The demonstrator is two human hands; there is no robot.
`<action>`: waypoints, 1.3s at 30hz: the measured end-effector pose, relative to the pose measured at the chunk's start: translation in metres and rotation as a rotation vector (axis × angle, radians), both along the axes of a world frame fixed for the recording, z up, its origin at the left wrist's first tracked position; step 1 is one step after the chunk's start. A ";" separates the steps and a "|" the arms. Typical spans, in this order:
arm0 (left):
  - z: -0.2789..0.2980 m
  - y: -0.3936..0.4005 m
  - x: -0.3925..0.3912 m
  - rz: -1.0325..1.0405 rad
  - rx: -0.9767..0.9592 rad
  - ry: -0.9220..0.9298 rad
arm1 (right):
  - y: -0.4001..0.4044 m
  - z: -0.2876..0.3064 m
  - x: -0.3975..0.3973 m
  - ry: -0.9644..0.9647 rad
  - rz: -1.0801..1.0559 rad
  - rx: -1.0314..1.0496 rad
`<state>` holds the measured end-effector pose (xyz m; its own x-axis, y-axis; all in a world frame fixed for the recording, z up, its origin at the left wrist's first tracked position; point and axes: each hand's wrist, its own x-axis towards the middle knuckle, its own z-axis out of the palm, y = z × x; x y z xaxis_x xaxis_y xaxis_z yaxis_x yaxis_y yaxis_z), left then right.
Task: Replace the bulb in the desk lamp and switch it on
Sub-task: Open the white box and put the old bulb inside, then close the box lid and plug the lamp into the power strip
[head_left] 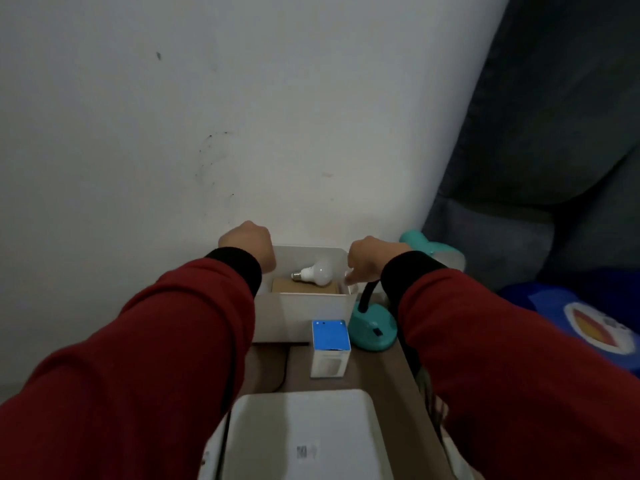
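Note:
A white bulb (317,274) lies on its side on brown cardboard inside a white box (304,315) against the wall. My left hand (249,245) grips the box's left rim. My right hand (372,259) is on the box's right rim, fingers curled at the edge, apart from the bulb. A teal desk lamp stands to the right: its base (372,329) has a black switch, a black gooseneck rises behind my right wrist, and its shade (420,244) shows behind that hand. A blue-topped bulb carton (330,346) stands in front of the box.
A white lid or tray (304,434) lies nearest me on the brown table (374,372). A grey cushion or sofa (554,140) and a blue item with a round emblem (595,327) fill the right side. The white wall is directly behind the box.

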<state>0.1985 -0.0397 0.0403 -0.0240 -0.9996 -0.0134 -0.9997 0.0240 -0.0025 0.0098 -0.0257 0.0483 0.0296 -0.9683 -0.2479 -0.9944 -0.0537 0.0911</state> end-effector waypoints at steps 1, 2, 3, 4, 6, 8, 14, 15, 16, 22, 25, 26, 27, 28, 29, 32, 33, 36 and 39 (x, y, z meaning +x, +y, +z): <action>0.002 0.009 0.001 0.003 -0.007 0.004 | 0.011 0.002 -0.001 -0.012 -0.004 -0.014; 0.003 0.019 0.002 0.007 -0.009 0.010 | 0.022 0.003 -0.003 -0.027 -0.005 -0.030; 0.003 0.028 0.003 0.010 -0.011 0.022 | 0.033 0.002 -0.005 -0.045 -0.008 -0.046; 0.001 0.038 0.004 0.013 -0.008 0.036 | 0.044 0.000 -0.007 -0.068 -0.014 -0.059; -0.009 0.058 0.007 0.013 -0.001 0.086 | 0.068 -0.010 -0.011 -0.140 -0.035 -0.090; -0.025 0.079 0.010 0.012 -0.009 0.152 | 0.092 -0.023 -0.016 -0.225 -0.056 -0.122; -0.098 0.157 0.015 0.076 -0.035 0.533 | 0.160 -0.090 -0.026 -0.556 -0.160 -0.163; -0.112 0.169 0.015 0.085 -0.048 0.589 | 0.170 -0.102 -0.026 -0.589 -0.180 -0.162; -0.127 0.180 0.015 0.097 -0.051 0.628 | 0.180 -0.114 -0.026 -0.613 -0.195 -0.160; -0.201 0.229 0.008 0.110 0.068 0.745 | 0.225 -0.180 -0.022 -0.665 -0.263 -0.088; -0.221 0.238 0.002 0.110 0.125 0.730 | 0.230 -0.209 -0.020 -0.709 -0.325 -0.035; -0.226 0.240 0.001 0.120 0.147 0.719 | 0.231 -0.216 -0.019 -0.723 -0.340 -0.021; -0.231 0.241 0.001 0.130 0.163 0.698 | 0.230 -0.223 -0.018 -0.728 -0.358 -0.008; -0.235 0.241 0.001 0.142 0.179 0.666 | 0.230 -0.230 -0.018 -0.722 -0.380 0.012; -0.239 0.242 0.001 0.152 0.196 0.632 | 0.229 -0.236 -0.018 -0.706 -0.398 0.028; -0.242 0.243 0.001 0.174 0.258 0.567 | 0.225 -0.249 -0.022 -0.653 -0.404 0.047; -0.243 0.243 0.000 0.177 0.272 0.557 | 0.225 -0.250 -0.022 -0.648 -0.399 0.051; -0.242 0.241 -0.003 0.191 0.284 0.530 | 0.221 -0.250 -0.024 -0.616 -0.394 0.040; -0.242 0.239 -0.003 0.208 0.281 0.494 | 0.220 -0.248 -0.025 -0.585 -0.388 0.037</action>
<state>0.1950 0.1998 -0.2015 0.1011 -0.9437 -0.3149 -0.8645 -0.2400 0.4416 -0.0154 0.1939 -0.1998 -0.1775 -0.9274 -0.3292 -0.8277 0.3217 -0.4599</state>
